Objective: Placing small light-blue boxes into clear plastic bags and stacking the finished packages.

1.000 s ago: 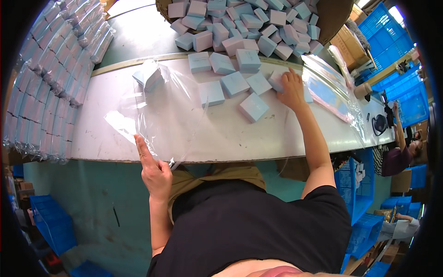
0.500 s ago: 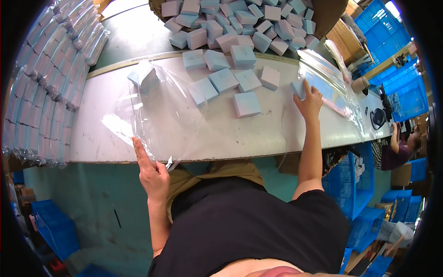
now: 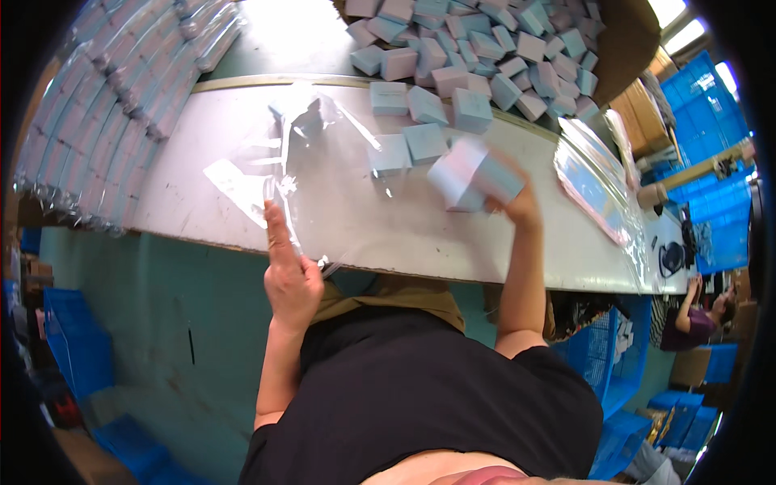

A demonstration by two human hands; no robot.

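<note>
A large clear plastic bag (image 3: 339,194) lies spread on the white table, partly lost in glare. My left hand (image 3: 291,279) is at its near left edge, closed on the film with the index finger stretched along it. Something dark at the bag's far end is too unclear to name. My right hand (image 3: 517,198) is closed on a small light-blue and pink box (image 3: 499,178), smeared by motion. Against it, on the left, is a blurred group of similar boxes (image 3: 457,170). Several loose boxes (image 3: 424,143) sit just beyond, between the bag and my right hand.
A big heap of the same boxes (image 3: 477,48) lies at the back. Bagged stacks (image 3: 121,97) stand at the far left. Flat clear film bags (image 3: 598,186) lie on the right of the table. Blue crates (image 3: 622,356) stand at the right, where another person (image 3: 691,319) is visible.
My right hand has moved left from beside the film bags, bringing its box against other boxes on the table. My left hand still holds the bag. The whole view has shifted somewhat.
</note>
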